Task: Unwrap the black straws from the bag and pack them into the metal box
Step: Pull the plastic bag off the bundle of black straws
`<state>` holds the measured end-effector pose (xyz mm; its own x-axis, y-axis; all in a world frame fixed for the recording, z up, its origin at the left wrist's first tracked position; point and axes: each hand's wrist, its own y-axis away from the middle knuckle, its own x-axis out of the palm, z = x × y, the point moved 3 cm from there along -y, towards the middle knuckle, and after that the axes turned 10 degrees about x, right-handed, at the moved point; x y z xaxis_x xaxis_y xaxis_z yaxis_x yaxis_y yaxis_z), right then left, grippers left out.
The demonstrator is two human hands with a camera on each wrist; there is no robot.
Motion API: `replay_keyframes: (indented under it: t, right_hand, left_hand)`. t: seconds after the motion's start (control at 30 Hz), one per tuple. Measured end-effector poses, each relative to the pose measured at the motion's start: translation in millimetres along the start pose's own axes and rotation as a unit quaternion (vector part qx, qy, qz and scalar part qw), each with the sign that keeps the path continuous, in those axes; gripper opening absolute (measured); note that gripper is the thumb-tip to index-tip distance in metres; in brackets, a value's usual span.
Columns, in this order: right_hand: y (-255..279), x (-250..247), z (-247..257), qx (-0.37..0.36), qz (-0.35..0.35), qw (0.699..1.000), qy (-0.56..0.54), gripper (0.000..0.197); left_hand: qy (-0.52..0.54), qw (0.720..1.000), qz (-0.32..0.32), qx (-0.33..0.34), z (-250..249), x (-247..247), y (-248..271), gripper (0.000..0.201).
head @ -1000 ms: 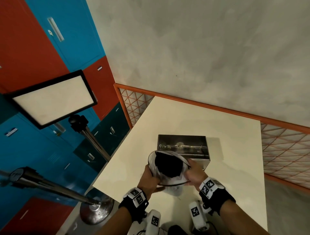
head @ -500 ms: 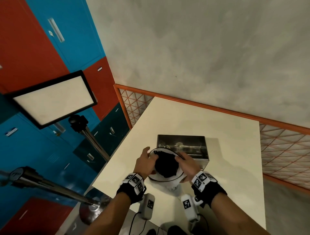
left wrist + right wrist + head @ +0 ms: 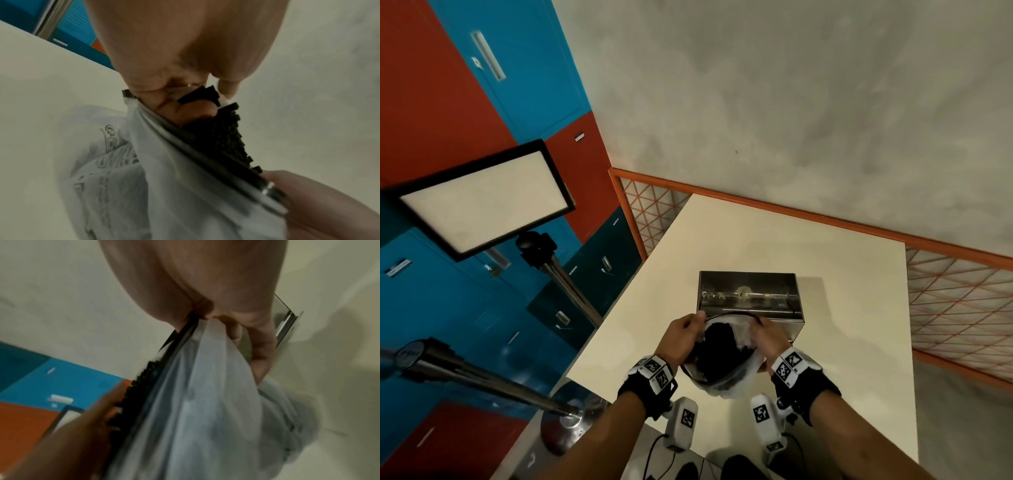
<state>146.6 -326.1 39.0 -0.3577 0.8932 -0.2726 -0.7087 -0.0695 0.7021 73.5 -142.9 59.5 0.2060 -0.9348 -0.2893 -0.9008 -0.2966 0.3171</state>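
translucent white bag (image 3: 736,380) held above the near table (image 3: 825,274) edge, mouth pulled wide, black straws (image 3: 717,356) bunched inside, ends poking past the dark rim. left hand (image 3: 681,337) pinching one side of the rim, right hand (image 3: 767,337) pinching the other. open metal box (image 3: 750,294) just behind, bare tabletop beyond it.

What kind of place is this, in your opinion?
Probably a staged recording room, not a kitchen: red and blue lockers, a light panel on a stand, and one bare table against a wall.
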Motion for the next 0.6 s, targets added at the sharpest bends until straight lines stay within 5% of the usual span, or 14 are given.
replay_keyframes:
  t: [0.13, 0.3, 0.6]
  right_hand:
    - [6.0, 3.0, 5.8, -0.051, 0.025, 0.994, 0.090, 0.042]
    - [18.3, 4.2, 17.8, -0.110, 0.084, 0.983, 0.118, 0.035]
    - [5.6, 4.6, 12.4, -0.132, 0.000, 0.965, 0.228, 0.035]
  left_hand:
    - [0.045, 0.997, 0.068, -0.007, -1.1, 7.1, 2.5, 0.029]
    - [0.091, 0.995, 0.019, -0.036, 5.7, 3.6, -4.0, 0.027]
    - [0.136, 0.985, 0.004, -0.110, 6.2, 8.7, -5.6, 0.027]
